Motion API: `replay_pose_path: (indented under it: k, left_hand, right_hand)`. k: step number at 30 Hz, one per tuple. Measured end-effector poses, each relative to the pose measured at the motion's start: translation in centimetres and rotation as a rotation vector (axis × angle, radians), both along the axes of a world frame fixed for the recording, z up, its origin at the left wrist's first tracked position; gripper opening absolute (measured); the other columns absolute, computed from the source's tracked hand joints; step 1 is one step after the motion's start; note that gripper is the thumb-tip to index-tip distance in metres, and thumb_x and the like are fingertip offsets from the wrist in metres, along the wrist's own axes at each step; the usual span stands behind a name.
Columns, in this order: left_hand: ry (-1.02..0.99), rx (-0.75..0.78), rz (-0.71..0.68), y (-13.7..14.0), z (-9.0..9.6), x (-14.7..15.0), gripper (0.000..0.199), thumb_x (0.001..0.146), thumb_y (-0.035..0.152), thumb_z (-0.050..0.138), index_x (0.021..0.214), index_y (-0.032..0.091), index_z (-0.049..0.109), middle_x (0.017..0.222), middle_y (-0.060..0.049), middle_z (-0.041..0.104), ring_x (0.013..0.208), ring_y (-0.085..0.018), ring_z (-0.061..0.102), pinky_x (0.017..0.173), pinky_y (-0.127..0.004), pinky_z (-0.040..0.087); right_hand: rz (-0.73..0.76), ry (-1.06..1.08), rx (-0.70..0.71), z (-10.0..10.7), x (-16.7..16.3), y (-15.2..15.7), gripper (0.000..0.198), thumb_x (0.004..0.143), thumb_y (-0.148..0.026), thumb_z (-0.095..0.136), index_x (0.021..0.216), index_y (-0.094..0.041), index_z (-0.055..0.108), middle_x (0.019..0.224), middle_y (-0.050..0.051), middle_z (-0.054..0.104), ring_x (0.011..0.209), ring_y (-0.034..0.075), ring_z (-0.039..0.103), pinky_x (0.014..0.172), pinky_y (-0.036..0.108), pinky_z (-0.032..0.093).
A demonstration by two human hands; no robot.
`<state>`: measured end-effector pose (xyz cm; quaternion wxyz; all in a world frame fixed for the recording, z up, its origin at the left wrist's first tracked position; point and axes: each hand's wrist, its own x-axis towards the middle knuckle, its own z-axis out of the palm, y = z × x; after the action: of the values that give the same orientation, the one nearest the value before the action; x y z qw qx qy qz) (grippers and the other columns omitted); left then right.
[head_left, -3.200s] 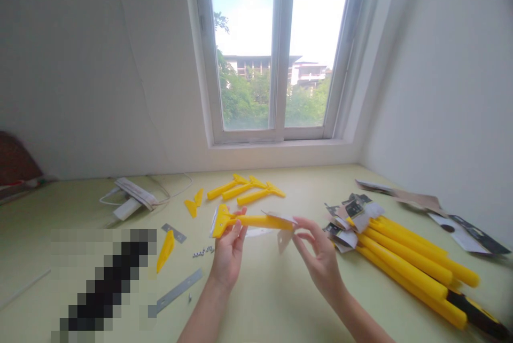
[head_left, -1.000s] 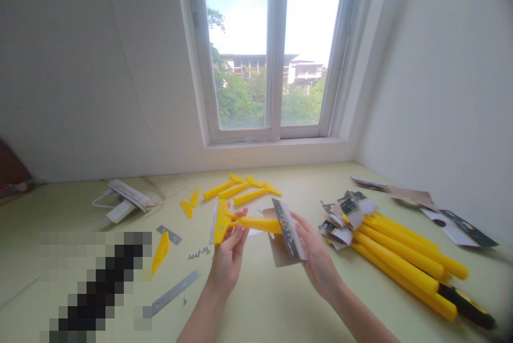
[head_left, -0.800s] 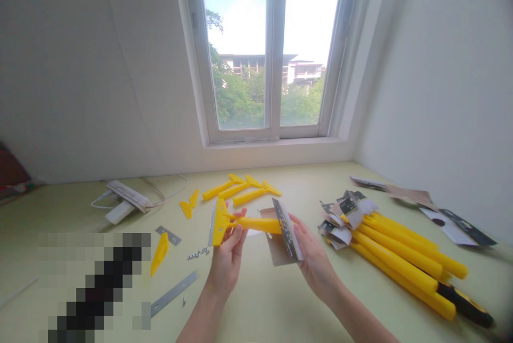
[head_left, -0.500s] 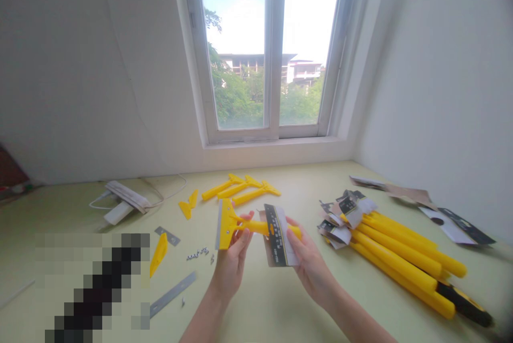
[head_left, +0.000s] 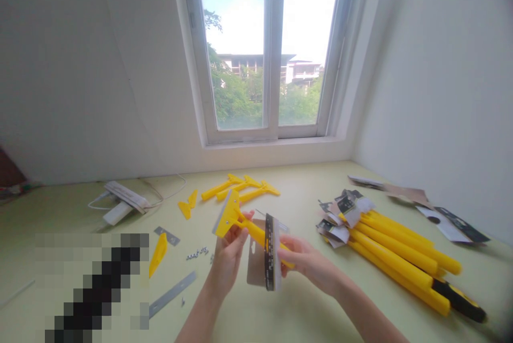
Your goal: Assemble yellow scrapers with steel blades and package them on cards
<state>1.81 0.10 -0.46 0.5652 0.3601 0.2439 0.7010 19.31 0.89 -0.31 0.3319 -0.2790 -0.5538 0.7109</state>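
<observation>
Between my two hands is a yellow scraper [head_left: 256,230] with a metal blade along its wide head, tilted so the head points up and left. My left hand [head_left: 229,255] is closed round its neck, just below the head. Around the handle sits a folded card sleeve [head_left: 271,257], black, white and brown, with printing on it. My right hand [head_left: 306,257] grips the lower handle end just right of the card, the fingers partly hidden behind it. Several small screws [head_left: 196,253] and a long metal blade [head_left: 174,292] lie left of my left hand.
Three yellow scraper bodies [head_left: 240,188] lie at the back. Loose yellow head pieces [head_left: 158,253] and a short blade [head_left: 167,235] are to the left, near a white power strip [head_left: 126,197]. Carded yellow scrapers [head_left: 396,249] are piled right, before flattened cards [head_left: 444,223]. A blurred patch covers the lower left.
The scraper has tilted, its head rising and its handle end dropping. The card sleeve has turned more edge-on and moved a little down and left. My right hand has shifted lower on the handle.
</observation>
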Motion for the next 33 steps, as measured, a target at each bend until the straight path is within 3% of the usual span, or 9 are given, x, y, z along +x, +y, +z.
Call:
replay_pose_path:
  k: [3, 6, 11, 16, 20, 22, 29, 33]
  left_hand:
    - [0.036, -0.012, -0.039, -0.1, -0.1, -0.1, 0.029, 0.070, 0.013, 0.059, 0.097, 0.020, 0.061, 0.106, -0.006, 0.061, 0.109, -0.020, 0.046, 0.095, -0.033, 0.031]
    - [0.057, -0.028, -0.076, -0.3, 0.2, -0.1, 0.027, 0.068, 0.012, 0.060, 0.094, 0.019, 0.062, 0.104, -0.007, 0.061, 0.110, -0.022, 0.045, 0.096, -0.034, 0.030]
    - [0.115, -0.049, -0.137, -0.7, 1.2, 0.5, 0.029, 0.066, 0.015, 0.063, 0.095, 0.018, 0.062, 0.112, -0.009, 0.057, 0.115, -0.024, 0.041, 0.097, -0.035, 0.029]
    - [0.087, -0.252, -0.088, 0.0, 0.4, 1.0, 0.036, 0.071, 0.033, 0.057, 0.105, 0.023, 0.057, 0.121, -0.008, 0.050, 0.116, -0.025, 0.040, 0.096, -0.041, 0.029]
    - [0.238, -0.325, -0.312, 0.1, -0.3, 1.4, 0.037, 0.073, 0.042, 0.050, 0.097, 0.016, 0.062, 0.104, -0.015, 0.061, 0.096, -0.028, 0.056, 0.087, -0.046, 0.036]
    - [0.280, -0.322, -0.359, -0.1, -0.4, 1.8, 0.037, 0.073, 0.041, 0.049, 0.094, 0.015, 0.063, 0.098, -0.015, 0.063, 0.088, -0.028, 0.059, 0.084, -0.046, 0.040]
    - [0.027, -0.358, -0.121, 1.0, -1.2, 0.7, 0.031, 0.075, 0.029, 0.048, 0.092, 0.007, 0.062, 0.092, -0.017, 0.065, 0.088, -0.025, 0.061, 0.087, -0.039, 0.042]
    - [-0.131, -0.351, 0.008, 1.6, -1.4, -0.9, 0.027, 0.077, 0.017, 0.042, 0.093, 0.005, 0.060, 0.093, -0.018, 0.065, 0.091, -0.023, 0.060, 0.088, -0.036, 0.043]
  right_hand:
    - [0.170, -0.041, 0.024, 0.0, 0.1, -0.4, 0.036, 0.069, -0.040, 0.060, 0.094, -0.014, 0.059, 0.076, 0.003, 0.059, 0.063, 0.012, 0.053, 0.062, 0.024, 0.040]
    - [0.194, -0.043, 0.003, -0.2, 0.0, -0.8, 0.037, 0.069, -0.041, 0.059, 0.097, -0.016, 0.056, 0.074, 0.003, 0.059, 0.061, 0.012, 0.053, 0.060, 0.024, 0.040]
    - [0.041, -0.001, 0.008, -0.6, -0.6, -0.6, 0.034, 0.071, -0.043, 0.057, 0.091, -0.016, 0.055, 0.069, 0.001, 0.055, 0.056, 0.010, 0.048, 0.054, 0.021, 0.036]
    - [-0.195, 0.101, 0.069, -0.7, -0.6, 0.1, 0.029, 0.074, -0.040, 0.054, 0.092, -0.018, 0.053, 0.070, -0.001, 0.050, 0.053, 0.007, 0.040, 0.051, 0.020, 0.031]
    - [-0.277, 0.141, 0.053, -0.6, -0.4, 0.3, 0.030, 0.074, -0.043, 0.053, 0.095, -0.021, 0.052, 0.078, 0.001, 0.051, 0.057, 0.009, 0.043, 0.056, 0.023, 0.034]
    - [-0.263, 0.117, 0.054, -0.6, -0.4, 0.2, 0.033, 0.074, -0.044, 0.053, 0.096, -0.020, 0.053, 0.079, 0.002, 0.053, 0.057, 0.010, 0.043, 0.055, 0.023, 0.034]
    - [-0.199, -0.016, 0.102, -0.9, -0.9, 0.0, 0.051, 0.071, -0.042, 0.057, 0.116, -0.022, 0.044, 0.077, 0.001, 0.055, 0.056, 0.011, 0.047, 0.054, 0.024, 0.035]
    - [-0.148, -0.088, 0.090, -0.9, -1.0, -0.1, 0.033, 0.073, -0.039, 0.055, 0.100, -0.019, 0.055, 0.072, 0.000, 0.054, 0.058, 0.011, 0.048, 0.054, 0.023, 0.035]
